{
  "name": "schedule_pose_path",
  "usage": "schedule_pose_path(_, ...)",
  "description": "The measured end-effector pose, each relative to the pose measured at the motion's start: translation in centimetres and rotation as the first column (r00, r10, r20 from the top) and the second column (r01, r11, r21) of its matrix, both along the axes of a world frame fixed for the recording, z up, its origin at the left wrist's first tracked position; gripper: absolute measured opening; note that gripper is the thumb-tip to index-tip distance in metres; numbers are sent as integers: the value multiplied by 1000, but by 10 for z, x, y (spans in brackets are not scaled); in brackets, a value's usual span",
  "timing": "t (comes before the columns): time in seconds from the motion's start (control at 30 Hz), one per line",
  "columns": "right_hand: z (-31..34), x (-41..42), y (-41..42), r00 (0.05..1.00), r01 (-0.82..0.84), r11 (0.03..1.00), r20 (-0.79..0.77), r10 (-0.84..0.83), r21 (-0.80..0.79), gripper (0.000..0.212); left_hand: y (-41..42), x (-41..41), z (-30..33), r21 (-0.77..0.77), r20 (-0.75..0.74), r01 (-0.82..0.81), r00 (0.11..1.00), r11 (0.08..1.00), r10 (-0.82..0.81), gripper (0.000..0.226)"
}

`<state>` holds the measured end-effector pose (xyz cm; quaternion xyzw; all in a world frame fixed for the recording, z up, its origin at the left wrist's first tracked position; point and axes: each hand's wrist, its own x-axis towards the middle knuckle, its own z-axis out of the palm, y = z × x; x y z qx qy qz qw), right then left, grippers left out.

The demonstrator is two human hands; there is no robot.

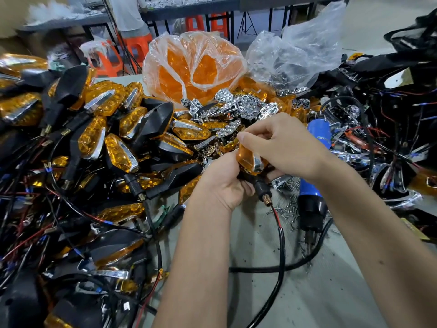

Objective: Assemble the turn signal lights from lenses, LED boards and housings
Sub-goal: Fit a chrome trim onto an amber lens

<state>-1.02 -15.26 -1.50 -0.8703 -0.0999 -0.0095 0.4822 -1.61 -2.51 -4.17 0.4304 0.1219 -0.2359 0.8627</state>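
Both hands, left hand and right hand, grip the amber plastic lens with curled fingers; it should be pressed squarely onto the black housing beneath.

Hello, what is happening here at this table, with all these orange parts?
A person is assembling a turn signal light. The left hand grips its black body from below, and the right hand holds the amber lens on top. Finished lights are piled to the left; a blue power tool lies to the right.
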Motion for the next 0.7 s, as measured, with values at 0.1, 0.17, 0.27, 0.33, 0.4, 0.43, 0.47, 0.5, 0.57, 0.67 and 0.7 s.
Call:
schedule_pose_path(0.1, 2, -1, -1, 1000, -24, 999, -4, 24, 27, 20, 0, 0, 2, -25, -22, 0, 1000, 1000, -1, 34)
schedule_pose_path(0.17, 3, -2, 0, 999, -33, 999, 36, 31, 38, 17, 0, 1, 2, -29, -31, 0, 1000, 1000, -1, 43)
schedule_pose_path(0.27, 3, -1, 1, 989, -32, 999, 144, 33, -8, 16, 0, 0, 5, -30, -37, 10, 999, 999, -12, 43)
schedule_pose_path(0.33, 3, -1, 2, 982, -47, 998, 183, 53, -37, 16, 2, 0, 5, -48, -39, 14, 999, 999, -15, 55)
schedule_pose_path(0.4, 2, -1, 2, 986, -62, 998, 157, 61, 0, 15, 2, 0, 5, -60, -38, 12, 999, 998, -14, 55)
schedule_pose_path(0.43, 1, -1, 2, 987, -68, 998, 146, 65, 10, 14, 2, -1, 6, -57, -41, 14, 999, 998, -16, 48)
schedule_pose_path(0.47, 1, -1, 1, 987, -73, 997, 145, 71, 10, 14, 2, -2, 7, -52, -43, 14, 999, 999, -17, 43)
schedule_pose_path(0.5, 1, -1, 0, 984, -82, 997, 162, 81, -3, 14, 2, -2, 8, -49, -46, 15, 999, 999, -17, 41)
schedule_pose_path(0.57, 1, -1, -1, 974, -105, 994, 200, 109, -33, 15, 3, -2, 8, -41, -51, 16, 999, 999, -18, 43)
schedule_pose_path(0.67, 0, 0, -2, 981, -108, 994, 162, 107, 0, 14, 3, -1, 8, -41, -68, 29, 997, 999, -32, 43)
schedule_pose_path(0.7, 0, -1, -2, 986, -105, 994, 131, 103, 12, 13, 3, -1, 8, -46, -76, 26, 997, 999, -29, 43)
